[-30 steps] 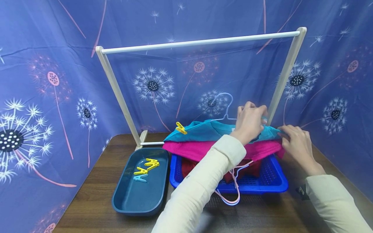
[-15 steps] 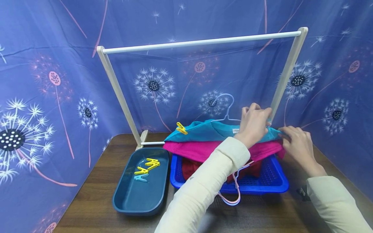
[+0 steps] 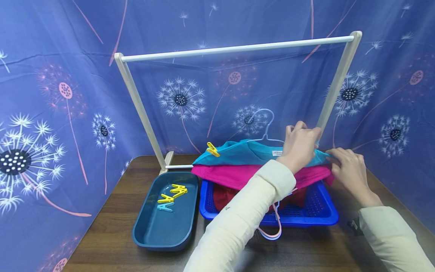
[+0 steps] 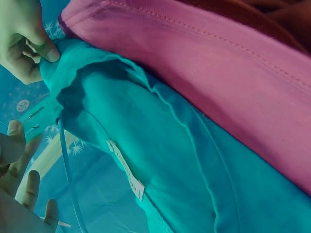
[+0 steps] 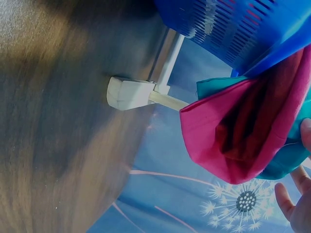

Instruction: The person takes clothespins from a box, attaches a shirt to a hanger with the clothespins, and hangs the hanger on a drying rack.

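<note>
A teal shirt hangs on a light blue hanger and overlaps a magenta garment. My left hand is at the shirt's right shoulder and pinches a light blue clothespin, whose far end meets the cloth beside the hanger arm. Just to its right, my right hand pinches the shirt's outer right edge between thumb and fingers. A yellow clothespin grips the left shoulder. A white tag shows in the collar.
Below the clothes stands a blue basket holding dark red cloth; hanger hooks stick out its front. At left, a dark tray holds several clothespins. A rack with a white rail rises behind.
My left hand has slid slightly right along the shoulder, uncovering more of the collar tag. The right hand keeps its pinch on the shirt's edge, nearly still.
</note>
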### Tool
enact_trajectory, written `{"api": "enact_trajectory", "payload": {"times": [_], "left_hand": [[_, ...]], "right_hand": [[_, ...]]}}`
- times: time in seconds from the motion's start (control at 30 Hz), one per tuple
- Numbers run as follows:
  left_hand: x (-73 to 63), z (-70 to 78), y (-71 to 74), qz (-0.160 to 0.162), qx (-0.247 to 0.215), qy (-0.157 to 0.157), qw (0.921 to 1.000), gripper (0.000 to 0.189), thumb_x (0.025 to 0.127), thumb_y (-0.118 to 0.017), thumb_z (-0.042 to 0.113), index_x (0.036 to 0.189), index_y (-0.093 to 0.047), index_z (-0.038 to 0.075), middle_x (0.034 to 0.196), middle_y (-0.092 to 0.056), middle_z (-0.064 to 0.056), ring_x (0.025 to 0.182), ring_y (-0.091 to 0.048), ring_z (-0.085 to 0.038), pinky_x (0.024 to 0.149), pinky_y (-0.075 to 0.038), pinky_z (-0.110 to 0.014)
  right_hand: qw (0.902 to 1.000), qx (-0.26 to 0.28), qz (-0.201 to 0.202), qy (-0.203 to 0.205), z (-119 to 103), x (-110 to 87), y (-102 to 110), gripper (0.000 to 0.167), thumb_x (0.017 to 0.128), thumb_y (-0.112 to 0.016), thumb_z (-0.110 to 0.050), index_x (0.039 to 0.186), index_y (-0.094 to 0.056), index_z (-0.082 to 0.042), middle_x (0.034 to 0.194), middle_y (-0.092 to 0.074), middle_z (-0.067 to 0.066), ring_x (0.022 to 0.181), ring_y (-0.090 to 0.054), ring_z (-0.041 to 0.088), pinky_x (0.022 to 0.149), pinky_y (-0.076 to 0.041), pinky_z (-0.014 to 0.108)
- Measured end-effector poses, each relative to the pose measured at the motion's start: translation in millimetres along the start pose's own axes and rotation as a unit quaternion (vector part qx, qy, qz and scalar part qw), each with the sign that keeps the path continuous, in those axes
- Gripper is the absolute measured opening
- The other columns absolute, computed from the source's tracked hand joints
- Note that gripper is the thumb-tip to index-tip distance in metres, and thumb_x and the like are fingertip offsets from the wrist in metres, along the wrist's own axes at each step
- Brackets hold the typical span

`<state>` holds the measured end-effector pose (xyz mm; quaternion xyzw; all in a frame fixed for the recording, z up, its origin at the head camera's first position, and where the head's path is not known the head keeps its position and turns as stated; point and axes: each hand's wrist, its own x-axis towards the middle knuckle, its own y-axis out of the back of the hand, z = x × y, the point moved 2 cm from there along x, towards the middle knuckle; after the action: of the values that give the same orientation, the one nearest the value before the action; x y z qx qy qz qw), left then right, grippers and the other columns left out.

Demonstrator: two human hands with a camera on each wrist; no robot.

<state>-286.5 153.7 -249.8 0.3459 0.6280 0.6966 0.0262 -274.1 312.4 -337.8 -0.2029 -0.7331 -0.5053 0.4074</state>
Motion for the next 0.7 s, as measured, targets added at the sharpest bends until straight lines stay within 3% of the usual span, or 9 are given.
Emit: {"api": "enact_trajectory", "payload": {"times": [0.4, 0.6, 0.7], "left_hand": [[0.8, 1.9, -1.5, -0.008, 0.016, -0.003, 0.9998, 0.013, 0.084, -0.063, 0.035, 0.094, -0.056, 0.035, 0.093, -0.065, 0.024, 0.107, -0.043, 0.000, 0.089, -0.029, -0.029], [-2.4, -4.7, -5.2, -0.016, -0.002, 0.017, 0.9997, 0.031, 0.077, -0.070, 0.038, 0.103, -0.055, 0.033, 0.096, -0.064, 0.023, 0.110, -0.042, -0.001, 0.090, -0.029, -0.030], [-3.5, -8.6, -5.4, -0.035, -0.030, 0.027, 0.9986, 0.035, 0.080, -0.066, 0.044, 0.111, -0.053, 0.034, 0.103, -0.063, 0.023, 0.113, -0.042, -0.003, 0.095, -0.027, -0.033]], "right_hand": [[1.0000, -0.002, -0.008, 0.004, 0.2, -0.2, -0.4, 0.016, 0.072, -0.062, 0.006, 0.086, -0.064, -0.003, 0.079, -0.064, 0.016, 0.073, -0.053, 0.034, 0.064, -0.030, 0.050], [0.9999, -0.001, -0.013, 0.000, -1.2, 0.1, 0.2, 0.017, 0.072, -0.060, 0.006, 0.086, -0.064, -0.003, 0.080, -0.064, 0.016, 0.072, -0.053, 0.034, 0.063, -0.030, 0.049], [0.9999, 0.000, -0.016, -0.003, -1.0, 0.4, 0.6, 0.017, 0.073, -0.059, 0.007, 0.086, -0.064, -0.002, 0.079, -0.064, 0.016, 0.072, -0.053, 0.035, 0.063, -0.031, 0.050]]}}
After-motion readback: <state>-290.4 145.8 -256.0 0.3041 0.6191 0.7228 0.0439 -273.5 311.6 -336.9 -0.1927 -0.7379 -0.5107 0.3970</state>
